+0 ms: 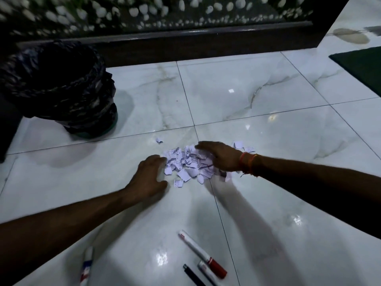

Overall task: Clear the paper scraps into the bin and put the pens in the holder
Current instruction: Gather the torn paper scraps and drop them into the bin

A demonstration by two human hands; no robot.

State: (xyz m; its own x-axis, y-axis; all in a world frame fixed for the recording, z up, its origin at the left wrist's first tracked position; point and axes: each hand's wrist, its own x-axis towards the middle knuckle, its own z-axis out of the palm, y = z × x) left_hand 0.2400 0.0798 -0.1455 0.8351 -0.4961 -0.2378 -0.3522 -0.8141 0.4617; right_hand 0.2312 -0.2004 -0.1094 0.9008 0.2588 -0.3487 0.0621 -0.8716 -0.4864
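Note:
A heap of torn white paper scraps (pixel 186 165) lies on the glossy marble floor. My left hand (pixel 149 176) rests flat at the heap's left edge, fingers spread. My right hand (pixel 218 155) lies palm down over the heap's right side, an orange thread around its wrist. Stray scraps sit apart: one at the far left (pixel 159 140), two at the right (pixel 239 145). A bin lined with a black bag (pixel 59 87) stands at the far left. Near me lie a red-capped white marker (pixel 203 253), a second white marker (pixel 206 272), a black pen (pixel 193 276) and a blue-and-red marker (pixel 86 265). No holder is visible.
A dark wooden ledge (pixel 185 44) with a pebble-patterned panel runs along the back. A dark green mat (pixel 362 65) lies at the far right. The white marble floor (pixel 237 96) stretches between the bin and the mat.

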